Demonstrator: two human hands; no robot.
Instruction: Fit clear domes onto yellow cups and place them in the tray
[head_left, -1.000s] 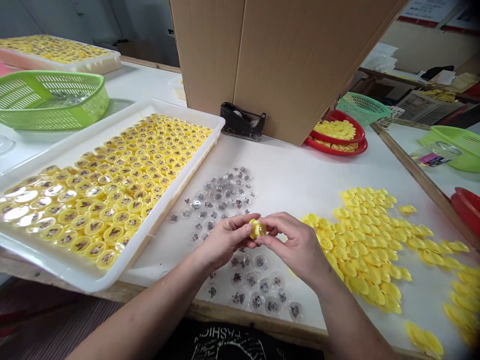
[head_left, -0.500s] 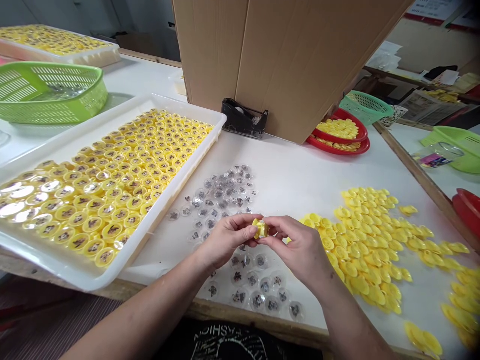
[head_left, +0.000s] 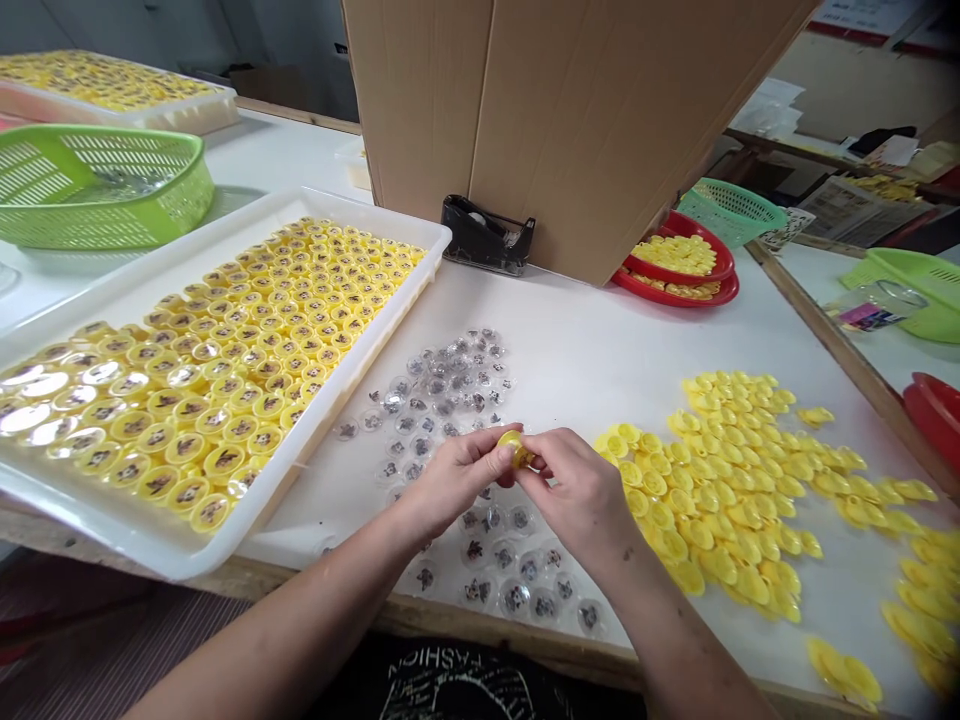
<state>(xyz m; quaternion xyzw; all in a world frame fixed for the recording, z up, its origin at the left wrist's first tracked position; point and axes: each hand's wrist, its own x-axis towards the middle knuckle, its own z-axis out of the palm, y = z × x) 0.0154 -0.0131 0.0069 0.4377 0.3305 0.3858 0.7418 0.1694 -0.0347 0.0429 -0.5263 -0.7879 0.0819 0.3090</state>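
Observation:
Between my two hands, above the middle of the table, is a small round yellow plastic piece (head_left: 516, 448). My left hand (head_left: 466, 468) pinches it from the left, thumb against the near side. The fingers of my right hand (head_left: 574, 478) are closed on its right side. Under and around my hands lie many clear discs (head_left: 516, 597) with dark printed pictures. To the right spreads a pile of loose yellow discs (head_left: 720, 490). On the left, a white tray (head_left: 442, 245) holds rows of yellow pieces (head_left: 247, 350) with pictures on top.
A tall cardboard box (head_left: 570, 120) stands at the back, a black tape dispenser (head_left: 487, 235) before it. Red plates (head_left: 731, 292) of yellow pieces sit beside it. A green basket (head_left: 172, 195) is at far left, a clear jar (head_left: 877, 307) at right.
The yellow piece has been turned between my fingers, its round face now tilted upward. My right hand has shifted slightly left and curled closer around it.

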